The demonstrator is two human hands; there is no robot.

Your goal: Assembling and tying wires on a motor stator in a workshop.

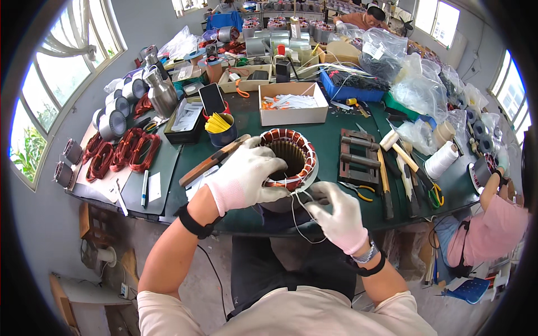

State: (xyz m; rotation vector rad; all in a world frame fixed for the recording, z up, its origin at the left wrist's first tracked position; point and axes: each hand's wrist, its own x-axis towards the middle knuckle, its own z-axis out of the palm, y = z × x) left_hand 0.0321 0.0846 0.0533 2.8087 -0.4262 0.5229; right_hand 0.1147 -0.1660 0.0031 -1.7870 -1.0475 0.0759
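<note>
A motor stator (307, 154) with copper windings laced in white cord stands upright at the table's front edge. My left hand (246, 171), in a white glove, is closed over the near left of its winding ring, fingers curled at the rim. The left thumb lies near the lacing at the front. My right hand (339, 215), also gloved, pinches a thin white cord (295, 215) just right of the stator's front. That cord runs from the winding and hangs in a loop below the rim. The exact fingertip grip is partly hidden.
Left of the stator lie a wooden-handled tool (210, 162), a cup of yellow tubes (221, 130) and red wire coils (129, 148). Behind is a white box (294, 106). To the right are a metal fixture (358, 157), pliers (358, 190), mallets and a cord spool (443, 161). A co-worker (487, 224) sits right.
</note>
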